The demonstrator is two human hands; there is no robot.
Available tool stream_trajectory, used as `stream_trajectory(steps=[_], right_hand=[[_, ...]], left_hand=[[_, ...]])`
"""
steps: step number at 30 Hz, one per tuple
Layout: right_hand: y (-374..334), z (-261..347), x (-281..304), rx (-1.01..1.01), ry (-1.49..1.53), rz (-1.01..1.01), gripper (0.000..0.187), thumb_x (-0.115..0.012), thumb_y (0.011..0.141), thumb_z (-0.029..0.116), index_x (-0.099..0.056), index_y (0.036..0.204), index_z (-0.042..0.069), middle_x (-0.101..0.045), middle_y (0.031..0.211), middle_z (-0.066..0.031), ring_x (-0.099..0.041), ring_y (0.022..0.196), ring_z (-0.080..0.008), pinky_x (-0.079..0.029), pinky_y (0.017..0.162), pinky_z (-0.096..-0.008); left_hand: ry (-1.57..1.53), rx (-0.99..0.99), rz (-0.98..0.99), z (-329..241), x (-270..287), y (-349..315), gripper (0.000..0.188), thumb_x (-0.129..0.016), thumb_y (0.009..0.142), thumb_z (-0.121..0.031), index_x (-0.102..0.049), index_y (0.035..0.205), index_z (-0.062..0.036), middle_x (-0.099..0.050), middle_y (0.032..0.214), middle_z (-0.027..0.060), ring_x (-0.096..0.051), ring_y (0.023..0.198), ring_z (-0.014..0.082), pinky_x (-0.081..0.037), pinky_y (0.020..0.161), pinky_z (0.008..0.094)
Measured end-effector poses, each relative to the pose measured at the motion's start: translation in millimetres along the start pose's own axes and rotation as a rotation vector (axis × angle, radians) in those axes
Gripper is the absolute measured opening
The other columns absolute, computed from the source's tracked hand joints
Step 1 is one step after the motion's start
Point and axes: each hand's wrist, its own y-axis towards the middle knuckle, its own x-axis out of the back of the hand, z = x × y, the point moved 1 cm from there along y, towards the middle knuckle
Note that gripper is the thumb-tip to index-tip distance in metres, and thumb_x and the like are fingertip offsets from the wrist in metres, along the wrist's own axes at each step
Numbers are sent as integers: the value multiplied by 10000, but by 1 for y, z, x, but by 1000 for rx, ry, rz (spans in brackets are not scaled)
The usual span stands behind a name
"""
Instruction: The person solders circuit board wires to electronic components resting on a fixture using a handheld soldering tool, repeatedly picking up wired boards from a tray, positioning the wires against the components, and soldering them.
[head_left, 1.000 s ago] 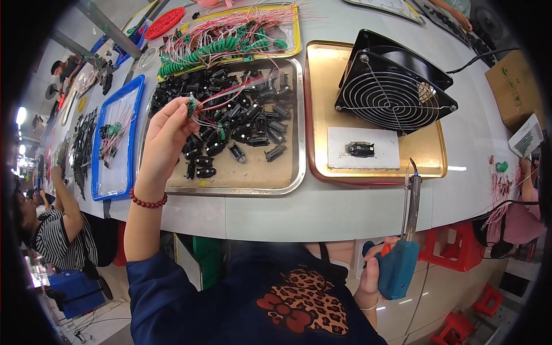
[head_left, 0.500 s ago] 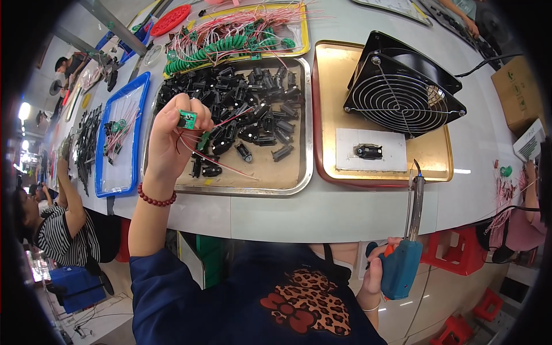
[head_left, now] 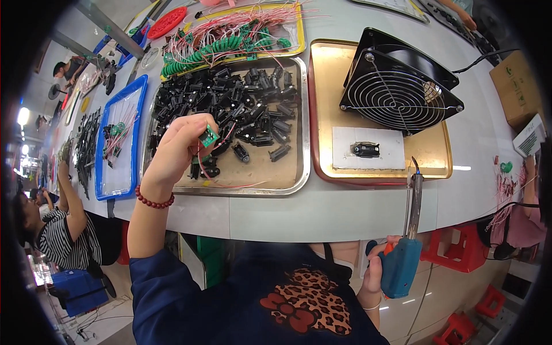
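Observation:
A small green circuit board with thin red and white wires is pinched in the fingers of my left hand. That hand hovers over a metal tray heaped with black plastic housings. The wires trail down over the tray's near part. My right hand is wrapped round a teal soldering gun, whose bent tip points up near the front edge of a gold tray. Just left of that tip, one black housing lies on a white pad.
On the gold tray a black fan stands tilted behind the pad. A yellow-rimmed tray of wired green boards lies farther back. To the left is a blue tray; at far right, a cardboard box. Other people sit at both sides.
My left hand has moved slightly down and right, and the circuit board in it is turned at a different angle. My right hand and the soldering gun are nearly still.

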Motion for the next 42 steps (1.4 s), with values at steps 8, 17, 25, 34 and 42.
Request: stream_trajectory(steps=[8,17,25,34,42], right_hand=[[4,3,-3,19,28,7,513,-668,828,145,-402,1237,-13,-531,1148,-155,-571,720,-152,-460,695,-271],[4,2,-3,18,73,-14,560,-678,823,131,-376,1274,-6,-520,1174,-162,-585,763,-168,-479,716,-281],[4,0,-1,14,45,9,515,-668,806,114,-409,1232,-17,-539,1145,-161,-583,714,-163,-468,696,-271],[4,-2,0,29,38,-28,501,-672,799,126,-424,1208,-23,-543,1128,-160,-582,692,-157,-465,665,-264],[4,-1,-1,25,43,-15,516,-678,810,136,-409,1222,-19,-539,1131,-162,-579,694,-156,-467,664,-264]], left_hand=[[26,-69,208,-6,-12,0,452,-581,945,-441,-503,714,-60,-410,660,-42,-337,603,54,-222,528,214],[-185,83,110,-3,-17,6,495,-497,967,-512,-321,713,-125,-310,630,-55,-237,571,59,-187,502,244],[-98,25,188,-6,-20,8,444,-603,935,-301,-332,643,-105,-310,621,-49,-251,573,72,-202,522,247],[-242,69,39,3,-16,12,420,-612,954,-304,-360,668,-126,-297,644,-65,-256,589,57,-214,528,239],[-139,27,41,4,-12,14,444,-613,948,-306,-371,626,-120,-289,603,-63,-256,580,67,-215,540,249]])
